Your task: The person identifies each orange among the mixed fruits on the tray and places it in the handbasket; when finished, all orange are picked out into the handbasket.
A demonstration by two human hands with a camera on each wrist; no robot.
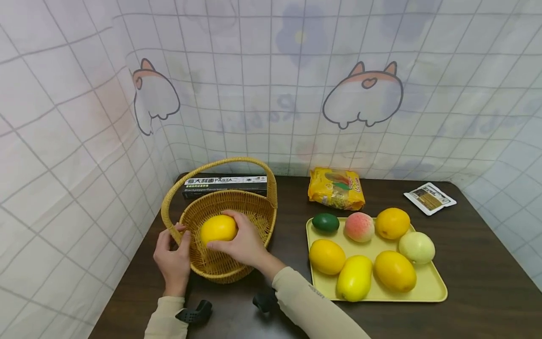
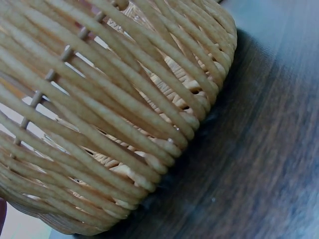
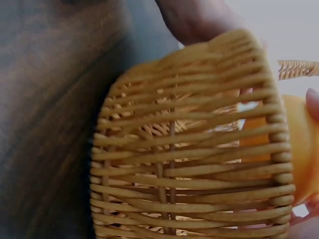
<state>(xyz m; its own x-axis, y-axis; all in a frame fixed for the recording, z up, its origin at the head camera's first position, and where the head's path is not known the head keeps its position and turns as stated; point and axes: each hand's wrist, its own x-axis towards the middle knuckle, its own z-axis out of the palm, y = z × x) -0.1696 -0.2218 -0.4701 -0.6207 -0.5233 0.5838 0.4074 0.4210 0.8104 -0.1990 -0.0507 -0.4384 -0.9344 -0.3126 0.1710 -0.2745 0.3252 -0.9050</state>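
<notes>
My right hand holds a smooth yellow oval fruit between thumb and fingers, over the inside of a woven wicker basket. Its exact kind is not plain. In the right wrist view the fruit shows at the basket's rim, partly behind the weave. At the basket's left side, my left hand grips the rim near the foot of the arched handle. Wicker wall fills most of the left wrist view, so the left fingers are mostly hidden there.
To the right lies a pale yellow tray with several fruits, among them a peach and a dark green fruit. Behind stand a black pasta box, a yellow packet and a small sachet.
</notes>
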